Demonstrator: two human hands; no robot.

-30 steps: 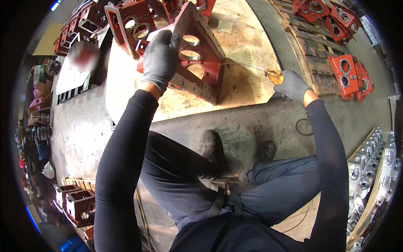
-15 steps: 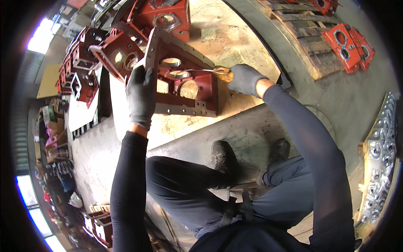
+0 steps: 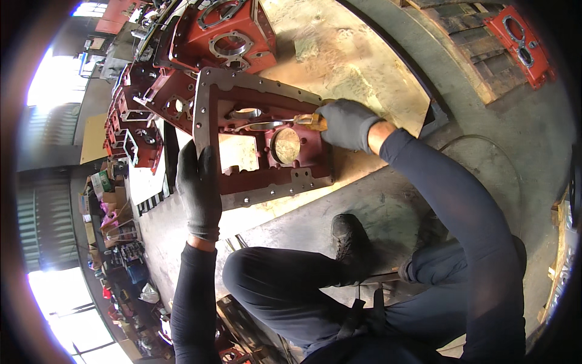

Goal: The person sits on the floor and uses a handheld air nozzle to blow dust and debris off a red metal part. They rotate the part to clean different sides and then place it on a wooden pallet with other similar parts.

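Note:
A dark red cast metal housing (image 3: 276,159) with a bare grey flange and several round openings stands tilted before me. My left hand (image 3: 199,188), in a grey glove, grips the near left edge of its flange, thumb on the face side. At its right edge, my gloved right hand (image 3: 348,124) is closed round a hand tool (image 3: 310,122) with an amber handle and a thin metal shaft. That shaft points left across the housing's opening, over a round bore. The tool's exact kind and whether its tip touches the metal I cannot tell.
More red housings (image 3: 230,45) stand behind and to the left. The worn, light-coloured board (image 3: 364,73) lies under the work. A wooden pallet (image 3: 470,45) with a red casting (image 3: 521,45) is at the far right. A cable (image 3: 485,141) curves over the floor.
My view has shifted, so the housing appears lower and turned. The tool's shaft now lies at a different slant in the opening. Both hands keep their grips.

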